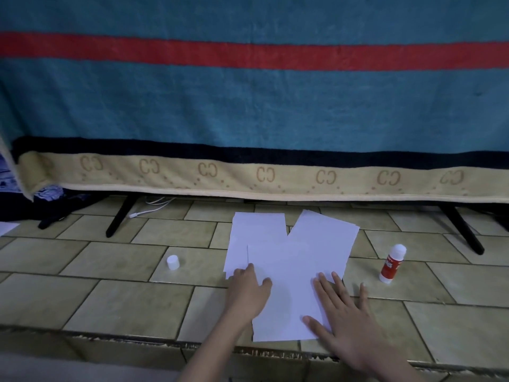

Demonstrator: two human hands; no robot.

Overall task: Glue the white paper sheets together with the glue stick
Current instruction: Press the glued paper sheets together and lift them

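The white paper sheets point(292, 260) lay overlapped near the front edge of the tiled surface point(115, 304), the nearest sheet on top. Both hands pressed on it with fingers flat, clasping nothing: the left hand point(248, 292) at its left edge, the right hand point(341, 307) spread over its right corner, probably to bond the sheets. The uncapped glue stick point(391, 264) stood upright just right of the paper, its cap point(173, 262) apart on the left.
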